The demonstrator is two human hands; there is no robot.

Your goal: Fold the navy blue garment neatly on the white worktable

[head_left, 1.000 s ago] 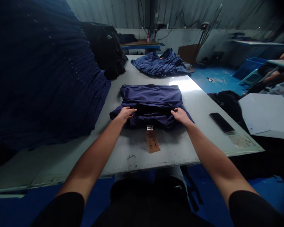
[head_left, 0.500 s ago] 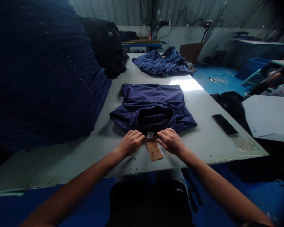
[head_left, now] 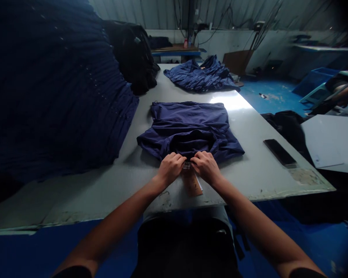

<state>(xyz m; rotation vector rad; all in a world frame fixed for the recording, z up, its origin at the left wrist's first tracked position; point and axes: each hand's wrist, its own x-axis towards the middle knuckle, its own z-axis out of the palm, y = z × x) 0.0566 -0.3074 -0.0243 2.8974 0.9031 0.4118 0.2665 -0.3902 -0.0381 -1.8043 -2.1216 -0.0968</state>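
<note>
A navy blue garment (head_left: pixel 191 119) lies folded on the pale table, its round collar opening turned toward me. At the near edge of that opening, my left hand (head_left: pixel 172 166) pinches the collar cloth from the left. My right hand (head_left: pixel 205 165) grips the same edge from the right, close beside the left. Between the two sets of fingertips a small white neck label (head_left: pixel 187 165) shows in part. Below it a brown cardboard hang tag (head_left: pixel 192 184) lies on the table, with a white slip peeking out behind it.
A tall stack of dark blue garments (head_left: pixel 58 92) fills the left side, with a black heap (head_left: pixel 133 54) behind it. A crumpled blue garment (head_left: pixel 203 75) lies at the table's far end. A black phone (head_left: pixel 279 152) rests near the right edge of the table (head_left: pixel 243 177).
Both hands have moved inward along the collar edge, toward each other and slightly away from me. They now partly cover the neck label. The view has shifted slightly.
</note>
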